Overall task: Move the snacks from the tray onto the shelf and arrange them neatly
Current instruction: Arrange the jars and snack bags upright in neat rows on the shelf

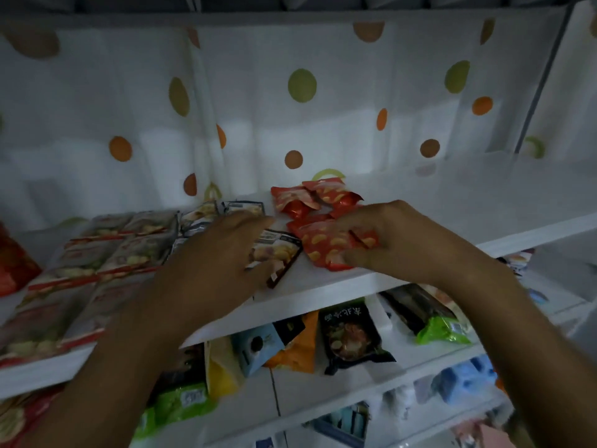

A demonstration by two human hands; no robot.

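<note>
On the white upper shelf [355,286] lie several small red snack packets. My right hand [397,237] pinches the nearest red packet [326,244] between thumb and fingers at the shelf's front. Two more red packets [310,197] lie just behind it. My left hand [213,263] rests flat, fingers spread, over a dark potato-print snack packet [281,250] and partly hides it. Behind it lie more packets of that kind [223,210]. Rows of pale packets with red stripes [106,257] fill the shelf's left part. No tray is in view.
A white curtain with orange, green and brown dots [300,85] hangs behind the shelf. The lower shelf [403,350] holds mixed bags: a black one [349,337], an orange one, a blue box and green bags [442,331]. A red bag [13,263] sits at the far left.
</note>
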